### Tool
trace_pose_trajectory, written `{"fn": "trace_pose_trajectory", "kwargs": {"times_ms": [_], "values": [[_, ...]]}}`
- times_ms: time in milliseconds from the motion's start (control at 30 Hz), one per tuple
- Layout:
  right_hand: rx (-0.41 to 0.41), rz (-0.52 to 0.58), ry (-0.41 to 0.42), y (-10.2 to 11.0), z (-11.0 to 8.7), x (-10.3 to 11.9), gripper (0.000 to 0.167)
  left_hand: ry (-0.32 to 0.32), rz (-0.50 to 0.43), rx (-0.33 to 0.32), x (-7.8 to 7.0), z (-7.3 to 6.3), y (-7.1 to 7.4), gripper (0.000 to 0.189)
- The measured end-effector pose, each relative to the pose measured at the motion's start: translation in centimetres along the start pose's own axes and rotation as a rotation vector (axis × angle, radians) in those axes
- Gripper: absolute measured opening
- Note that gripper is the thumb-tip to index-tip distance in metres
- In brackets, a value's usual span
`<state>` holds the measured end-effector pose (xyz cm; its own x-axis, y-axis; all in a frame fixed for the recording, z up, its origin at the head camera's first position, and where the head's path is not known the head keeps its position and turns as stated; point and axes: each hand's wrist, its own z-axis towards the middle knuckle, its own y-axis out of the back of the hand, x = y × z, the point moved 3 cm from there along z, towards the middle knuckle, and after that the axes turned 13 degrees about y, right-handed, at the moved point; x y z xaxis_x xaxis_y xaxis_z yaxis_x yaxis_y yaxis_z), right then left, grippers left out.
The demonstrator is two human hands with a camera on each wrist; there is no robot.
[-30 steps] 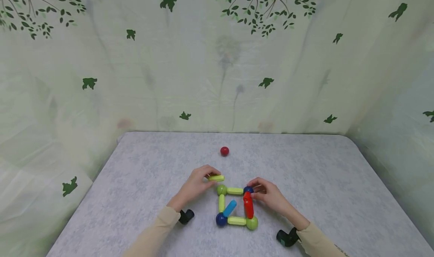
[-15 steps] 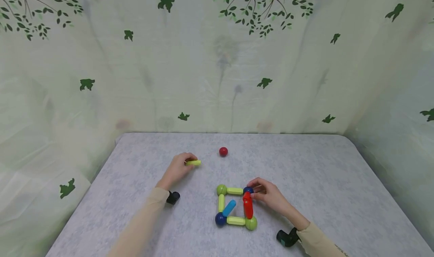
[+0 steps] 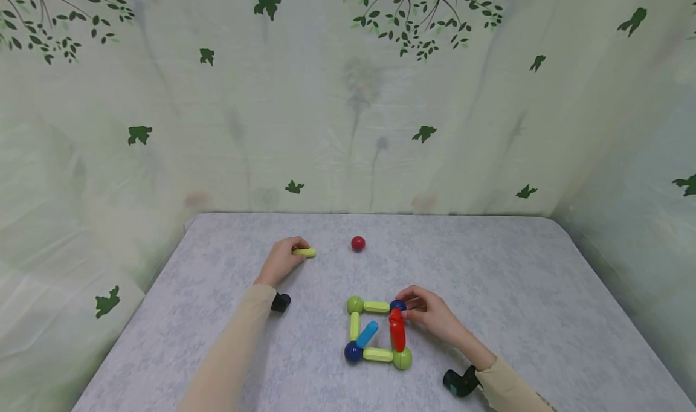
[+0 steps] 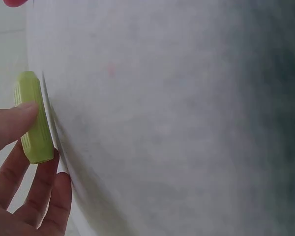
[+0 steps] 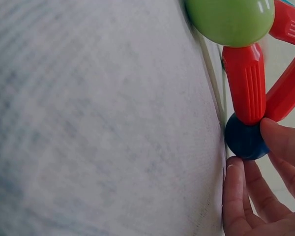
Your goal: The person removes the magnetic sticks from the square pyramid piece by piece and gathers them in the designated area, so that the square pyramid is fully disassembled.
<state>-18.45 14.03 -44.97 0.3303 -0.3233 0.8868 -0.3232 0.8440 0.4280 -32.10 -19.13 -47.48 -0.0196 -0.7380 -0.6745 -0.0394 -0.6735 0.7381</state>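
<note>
Surface point(image 3: 489, 261) spreads wide to both sides of the hands, its far edge running beyond the red ball point(image 3: 357, 243). Near that edge, with open room between it and the ball-and-rod frame point(image 3: 368, 334), the left hand point(image 3: 281, 261) pinches a light green rod point(image 3: 306, 253) between thumb and fingers (one end juts out toward the red ball). At the frame's far right corner, the right hand point(image 3: 429, 315) has its fingers narrowed around a dark blue ball point(image 5: 243, 138), where red rods point(image 5: 245, 83) join it.
</note>
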Motion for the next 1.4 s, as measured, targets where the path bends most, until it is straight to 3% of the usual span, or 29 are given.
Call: {"fn": "trace_pose_trajectory", "kwargs": {"times_ms": [267, 600, 700, 833, 1100, 1400], "values": [[0.009, 0.003, 0.011, 0.0, -0.1, -0.3, 0.023, -0.006, 0.000, -0.024, -0.7, -0.1, 0.1, 0.018], [0.011, 0.007, 0.006, 0.0, 0.0, -0.3, 0.023, 0.064, -0.027, -0.001, 0.1, -0.3, 0.6, 0.025], [0.008, 0.003, 0.002, 0.0, 0.0, -0.3, 0.023, 0.035, -0.039, -0.010, 0.0, -0.9, 0.9, 0.028], [0.007, 0.003, -0.001, 0.0, 0.0, -0.2, 0.022, -0.054, -0.078, 0.002, -1.1, -2.3, 1.3, 0.028], [0.009, 0.000, 0.009, 0.0, 0.0, -0.1, 0.022, -0.272, -0.112, 0.171, -4.4, -6.0, 0.3, 0.025], [0.007, -0.005, 0.011, 0.0, 0.0, -0.1, 0.022, -0.338, -0.179, 0.528, -7.8, -10.4, -2.9, 0.028]]}}
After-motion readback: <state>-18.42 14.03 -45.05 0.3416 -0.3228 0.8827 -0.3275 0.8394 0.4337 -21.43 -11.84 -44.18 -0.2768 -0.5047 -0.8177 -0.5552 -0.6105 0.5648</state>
